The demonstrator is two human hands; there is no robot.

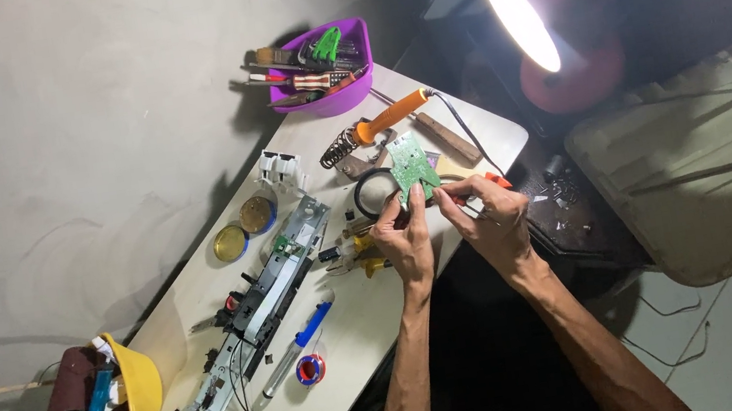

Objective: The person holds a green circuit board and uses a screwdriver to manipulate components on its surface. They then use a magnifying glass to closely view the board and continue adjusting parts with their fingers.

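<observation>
A small green circuit board (409, 164) is held upright over the white table (347, 334). My left hand (404, 240) pinches its lower edge from the left. My right hand (489, 211) meets the board's lower right corner and grips a thin tool with an orange tip (498, 180). An orange-handled soldering iron (384, 120) rests in its coil stand just behind the board. A black ring (367, 196) lies under my left fingers.
A purple tub of tools (321, 69) sits at the table's far end. Two round tins (244, 228), a long dismantled device (271, 282), a blue-handled tool (295, 346) and a solder spool (310, 369) lie left. A yellow container (133, 395) stands near-left. A bright lamp (516, 14) glares overhead.
</observation>
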